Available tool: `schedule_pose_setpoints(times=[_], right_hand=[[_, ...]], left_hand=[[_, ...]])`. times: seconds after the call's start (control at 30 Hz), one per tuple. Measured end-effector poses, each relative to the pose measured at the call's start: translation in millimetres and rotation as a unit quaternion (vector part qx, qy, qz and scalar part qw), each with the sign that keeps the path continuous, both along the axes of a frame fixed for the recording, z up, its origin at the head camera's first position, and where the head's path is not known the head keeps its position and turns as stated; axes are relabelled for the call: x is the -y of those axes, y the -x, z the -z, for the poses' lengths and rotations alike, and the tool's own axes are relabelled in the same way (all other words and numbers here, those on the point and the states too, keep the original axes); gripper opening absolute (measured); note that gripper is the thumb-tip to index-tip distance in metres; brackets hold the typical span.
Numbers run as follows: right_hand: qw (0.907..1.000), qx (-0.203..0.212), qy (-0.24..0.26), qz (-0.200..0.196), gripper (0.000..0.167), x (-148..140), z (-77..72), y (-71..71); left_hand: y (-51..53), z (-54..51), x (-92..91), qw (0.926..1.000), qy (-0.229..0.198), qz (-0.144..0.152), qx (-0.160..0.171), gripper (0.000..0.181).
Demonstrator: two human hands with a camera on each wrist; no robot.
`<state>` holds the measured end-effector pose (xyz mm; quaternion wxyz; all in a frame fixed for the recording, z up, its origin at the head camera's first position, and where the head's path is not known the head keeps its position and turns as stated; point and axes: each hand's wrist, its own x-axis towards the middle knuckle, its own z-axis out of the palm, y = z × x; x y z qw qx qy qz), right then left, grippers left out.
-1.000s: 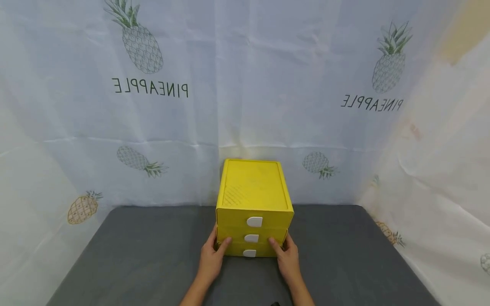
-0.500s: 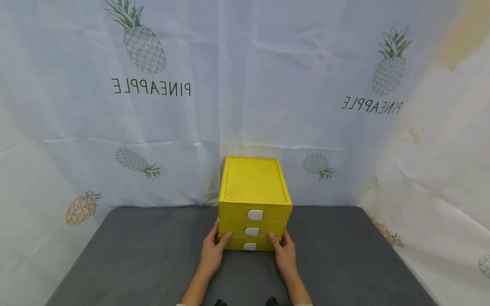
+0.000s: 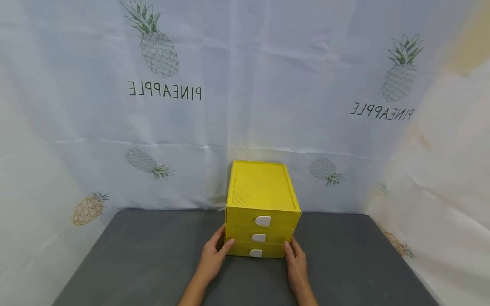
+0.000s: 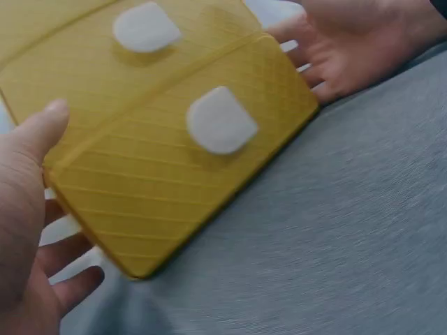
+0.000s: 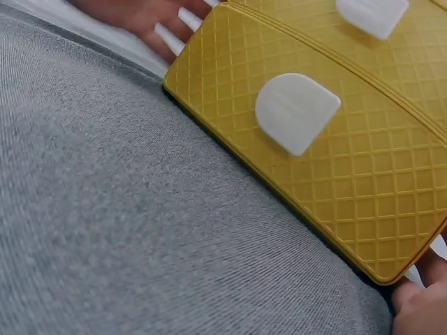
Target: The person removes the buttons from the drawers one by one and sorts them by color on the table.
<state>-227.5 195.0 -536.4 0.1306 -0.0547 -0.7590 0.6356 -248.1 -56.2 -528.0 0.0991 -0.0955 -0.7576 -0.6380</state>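
A yellow three-drawer storage box (image 3: 262,185) stands on a grey tabletop, its front towards me. White rounded tabs (image 4: 222,120) mark the drawer fronts. My left hand (image 3: 209,259) holds its lower left side, the thumb over the front edge and the fingers along the side. Opposite it, my right hand (image 3: 296,267) holds the lower right side, its thumb at the front corner. The right wrist view shows the bottom drawer front (image 5: 328,188) closely, with part of my right hand (image 5: 426,300) at its corner. Some fingertips are hidden behind the box.
A whitish curtain (image 3: 191,123) printed with pineapples and reversed lettering hangs behind the table and along both sides. The box stands close to it at the middle of the back edge. The grey tabletop (image 3: 145,263) spreads to either side.
The box and both hands went slightly back towards the curtain in the first half second. The head view has since shifted, and my right thumb lies nearer the box's edge.
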Motion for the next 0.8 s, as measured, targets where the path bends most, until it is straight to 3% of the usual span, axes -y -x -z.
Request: schedule_pose_setpoints(times=[0.1, 0.2, 0.27, 0.3, 0.37, 0.5, 0.67, 0.8], right_hand=[[0.9998, 0.003, -0.018, 0.003, 0.052, -5, 0.2, -4.3], [0.9998, -0.002, -0.02, -0.005, 0.052, -5, -0.3, -4.6], [0.9999, -0.006, -0.008, -0.013, 0.051, -5, 0.1, -5.0], [0.9998, -0.007, -0.003, -0.017, 0.051, -5, 0.7, -6.0], [0.9995, -0.013, 0.007, -0.028, 0.052, -5, -0.1, -2.5], [0.9985, -0.015, 0.03, -0.044, 0.055, -6, -1.3, 2.6], [0.9947, -0.015, 0.077, -0.066, 0.064, -8, -5.0, 1.6], [0.9939, -0.014, 0.091, -0.061, 0.066, -7, -6.3, 0.3]], left_hand=[[-5.6, -21.6, 3.1, 0.9972, -0.029, -0.045, -0.052, 0.047], [-12.8, -48.8, 4.2, 0.9814, -0.085, -0.108, -0.134, 0.032], [-19.5, -65.0, 2.4, 0.9715, -0.105, -0.127, -0.17, 0.025], [-23.2, -71.5, 0.6, 0.9707, -0.106, -0.126, -0.175, 0.022], [-28.3, -83.7, -4.9, 0.9752, -0.093, -0.113, -0.166, 0.019], [-32.3, -97.1, -16.6, 0.9914, -0.065, -0.054, -0.1, 0.022], [-28.8, -98.3, -30.9, 0.9957, -0.059, -0.012, -0.07, 0.025], [-24.5, -102.4, -41.0, 0.9978, -0.037, 0.014, -0.054, 0.029]])
